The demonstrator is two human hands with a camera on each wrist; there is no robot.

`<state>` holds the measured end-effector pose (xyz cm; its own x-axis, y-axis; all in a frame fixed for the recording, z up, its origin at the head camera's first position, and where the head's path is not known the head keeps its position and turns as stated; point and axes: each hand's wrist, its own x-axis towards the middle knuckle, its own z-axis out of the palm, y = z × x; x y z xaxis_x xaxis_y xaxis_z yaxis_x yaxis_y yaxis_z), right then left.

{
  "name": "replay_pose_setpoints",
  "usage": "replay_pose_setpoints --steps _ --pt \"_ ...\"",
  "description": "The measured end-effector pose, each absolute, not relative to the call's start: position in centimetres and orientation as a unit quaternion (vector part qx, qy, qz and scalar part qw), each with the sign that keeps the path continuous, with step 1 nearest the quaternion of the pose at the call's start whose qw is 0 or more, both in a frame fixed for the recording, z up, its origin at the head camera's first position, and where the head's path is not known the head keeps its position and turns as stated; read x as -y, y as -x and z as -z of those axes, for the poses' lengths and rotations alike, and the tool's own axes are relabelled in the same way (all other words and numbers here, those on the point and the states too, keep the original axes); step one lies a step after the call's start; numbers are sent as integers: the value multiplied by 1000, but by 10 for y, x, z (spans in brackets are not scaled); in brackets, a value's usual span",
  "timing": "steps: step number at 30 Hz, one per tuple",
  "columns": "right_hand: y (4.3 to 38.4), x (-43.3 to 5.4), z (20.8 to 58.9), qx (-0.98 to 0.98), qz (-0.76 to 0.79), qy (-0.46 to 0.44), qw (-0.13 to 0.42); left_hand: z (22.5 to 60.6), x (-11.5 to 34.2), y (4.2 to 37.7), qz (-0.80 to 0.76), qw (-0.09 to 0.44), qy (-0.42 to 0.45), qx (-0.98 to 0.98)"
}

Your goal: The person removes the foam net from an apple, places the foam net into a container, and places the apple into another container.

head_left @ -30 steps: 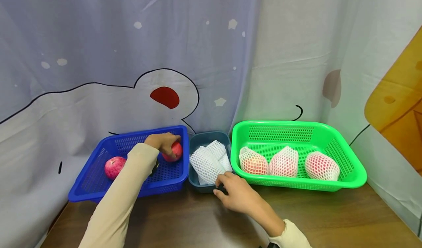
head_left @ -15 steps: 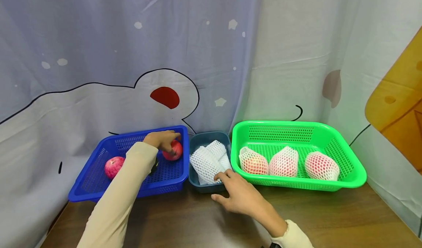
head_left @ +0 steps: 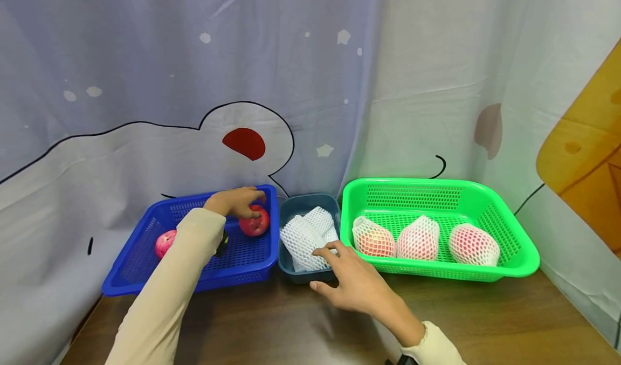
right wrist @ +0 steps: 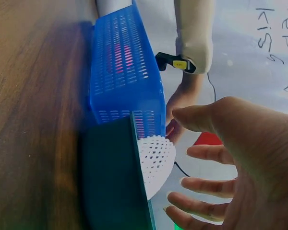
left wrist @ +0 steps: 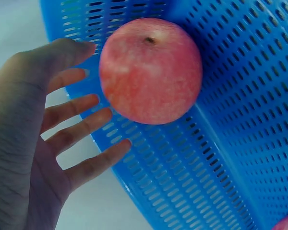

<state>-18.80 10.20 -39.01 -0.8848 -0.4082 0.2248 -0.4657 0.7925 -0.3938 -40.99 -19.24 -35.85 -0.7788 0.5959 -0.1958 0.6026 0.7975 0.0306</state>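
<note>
Apple: it lay in the blue basket, near one end.
Left grip: was spread beside it, holding nothing.
Right grip: was loosely spread, without hold.
Foam nets: lay in the small box (perhaps for easy reaching).

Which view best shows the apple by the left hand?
Left wrist: the apple is large and unobstructed. Head shows it smaller, partly behind the left hand; right wrist shows only red through the blue basket, which apple unclear.

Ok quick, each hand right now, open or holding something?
Left hand: open, holding nothing, near a red apple.
Right hand: open, holding nothing, near the foam nets.
</note>
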Motion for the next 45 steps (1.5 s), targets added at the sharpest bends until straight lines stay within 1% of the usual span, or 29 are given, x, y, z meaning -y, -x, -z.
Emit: replay_pose_setpoints --steps 7,11,19,23,30,45 --pt "191 -106 386 945 -210 -246 56 347 200 403 -35 90 -321 -942" --pt "192 -108 383 948 -200 -241 62 339 199 396 -59 86 -318 -942" --pt "197 -111 383 949 -199 -231 83 339 198 393 -72 69 -337 -936" --pt "198 -113 381 951 -192 -226 86 339 195 387 -70 54 -339 -937" --pt "201 -117 379 954 -201 -206 84 340 186 375 -45 46 -333 -941" --pt "212 -129 372 965 -169 -171 105 329 175 348 -3 -25 -351 -936"
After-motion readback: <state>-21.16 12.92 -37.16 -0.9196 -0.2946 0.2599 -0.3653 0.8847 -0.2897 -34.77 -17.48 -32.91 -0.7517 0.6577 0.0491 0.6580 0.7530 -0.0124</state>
